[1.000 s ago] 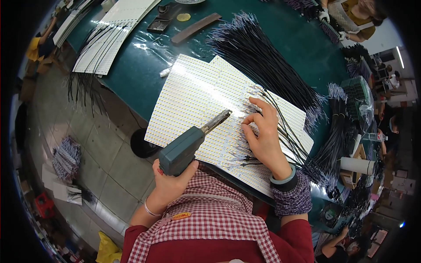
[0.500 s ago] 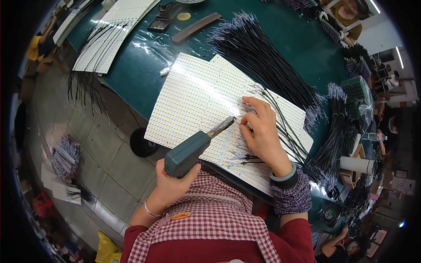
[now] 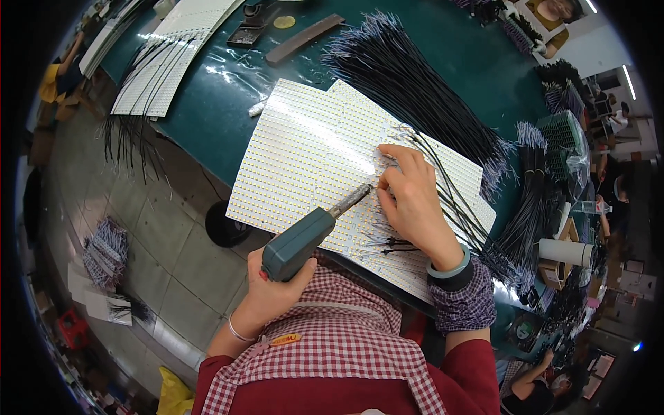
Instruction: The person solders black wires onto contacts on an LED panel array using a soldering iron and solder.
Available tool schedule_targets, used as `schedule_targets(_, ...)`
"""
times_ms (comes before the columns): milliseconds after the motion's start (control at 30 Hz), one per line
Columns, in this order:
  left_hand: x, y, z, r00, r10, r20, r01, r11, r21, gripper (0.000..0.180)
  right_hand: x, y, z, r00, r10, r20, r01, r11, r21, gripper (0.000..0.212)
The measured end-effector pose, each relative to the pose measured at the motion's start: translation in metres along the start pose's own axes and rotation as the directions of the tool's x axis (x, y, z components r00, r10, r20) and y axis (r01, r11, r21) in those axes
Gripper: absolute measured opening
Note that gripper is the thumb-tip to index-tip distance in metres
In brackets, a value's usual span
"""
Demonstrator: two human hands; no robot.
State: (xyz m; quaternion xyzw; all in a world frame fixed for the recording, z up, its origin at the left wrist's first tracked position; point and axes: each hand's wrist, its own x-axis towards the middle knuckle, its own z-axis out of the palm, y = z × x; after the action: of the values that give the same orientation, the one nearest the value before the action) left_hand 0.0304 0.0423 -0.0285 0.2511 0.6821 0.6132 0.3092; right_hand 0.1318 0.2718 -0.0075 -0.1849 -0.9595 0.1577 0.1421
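Note:
My left hand (image 3: 277, 283) is wrapped round the dark green handle of a soldering gun (image 3: 297, 245). The gun's metal barrel slants up and right, its tip close to my right fingertips. My right hand (image 3: 413, 197) is closed in a pinch over the white LED panels (image 3: 297, 152), with thumb and index finger at a thin wire end; the fingers partly hide it. Several black wires (image 3: 453, 200) with pale stripped ends run beneath and beside that hand across the panels. The panels overlap on the green table, dotted with rows of small yellow LEDs.
A thick bundle of black wires (image 3: 422, 97) lies beyond the panels; another bundle (image 3: 526, 200) is at right. A dark flat bar (image 3: 304, 38) and a small black tray (image 3: 245, 34) sit at the back. Wired panels (image 3: 162, 76) overhang the table's left edge. Co-workers are at right.
The view has shifted slightly. Both hands keep nearly the same place and grip, and the gun's tip stays beside my right fingertips.

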Motion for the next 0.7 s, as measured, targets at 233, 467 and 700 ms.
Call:
schedule_targets(233, 0.0, 0.01, -0.006, 0.999, -0.028, 0.037, 0.03, 0.999, -0.042, 0.012, 0.001, -0.001, -0.001, 1.0, 0.011, 0.011, -0.011, 1.0, 0.003, 0.008)
schedule_targets(467, -0.003, 0.003, -0.007, 0.999, -0.009, 0.045, 0.011, 0.999, -0.044, 0.021, 0.001, 0.001, 0.001, 1.0, 0.01, 0.013, -0.011, 1.0, 0.014, 0.009)
schedule_targets(700, -0.004, 0.003, -0.008, 0.997, -0.006, 0.08, 0.007, 1.0, -0.003, 0.025, 0.0, 0.0, 0.0, 0.999, 0.027, 0.018, -0.028, 0.999, 0.026, 0.009)
